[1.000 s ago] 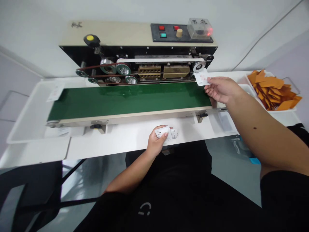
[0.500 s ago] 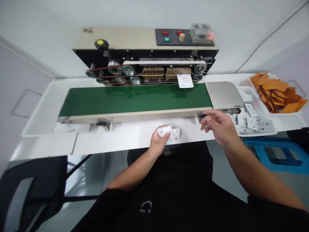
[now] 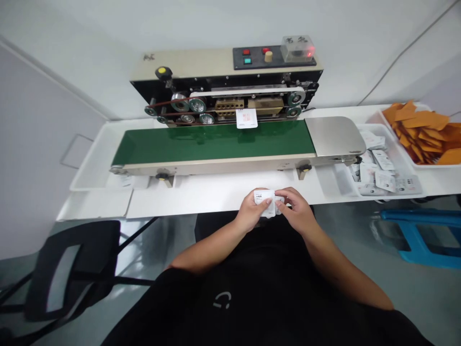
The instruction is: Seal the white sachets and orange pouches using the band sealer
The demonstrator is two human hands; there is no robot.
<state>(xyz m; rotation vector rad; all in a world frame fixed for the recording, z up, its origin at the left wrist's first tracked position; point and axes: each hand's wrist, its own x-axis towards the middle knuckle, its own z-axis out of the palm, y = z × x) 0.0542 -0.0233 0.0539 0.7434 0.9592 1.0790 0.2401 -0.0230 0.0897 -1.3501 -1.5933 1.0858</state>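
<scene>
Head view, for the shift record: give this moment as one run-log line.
left hand, right hand: holding sachet | belt: another sachet | tray: more sachets

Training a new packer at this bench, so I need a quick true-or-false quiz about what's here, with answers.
1. The left hand and right hand together hold white sachets. True.
2. A white sachet lies at the far edge of the green conveyor belt, by the band sealer. True.
3. The right hand rests on the steel plate. False: it is at the sachets, apart from the plate.
4. Orange pieces lie left of the conveyor. False: they fill a white tray at the right.
5. Loose sachets lie in a white bin beside the steel plate. True.
</scene>
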